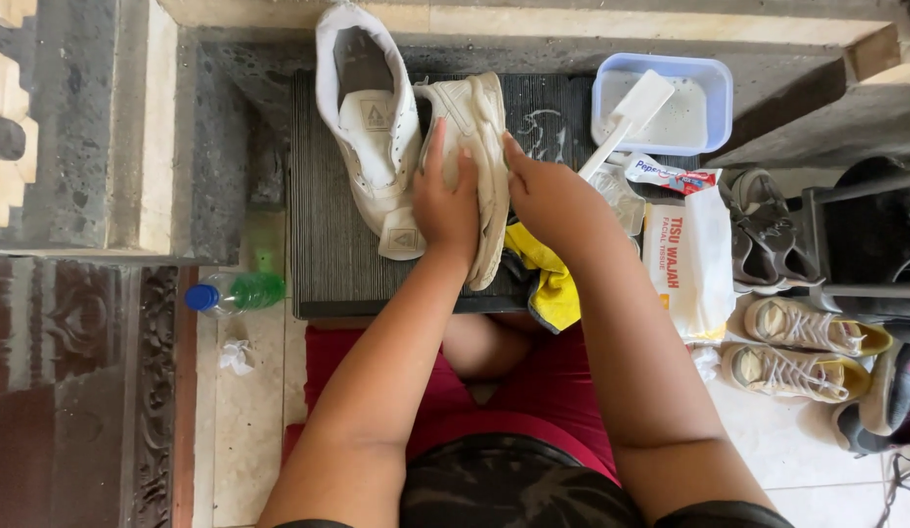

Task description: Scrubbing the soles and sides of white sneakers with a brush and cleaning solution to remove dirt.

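Daylit pale tiled floor (249, 420), dark stone step (220, 147), shoe rack (856, 235).

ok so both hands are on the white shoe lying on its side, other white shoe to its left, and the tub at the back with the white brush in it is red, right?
Not quite: the tub is blue, not red. The head view shows it. The rest holds: left hand and right hand are on the white shoe lying on its side, the other white shoe sits to its left, and the white brush rests in the tub.
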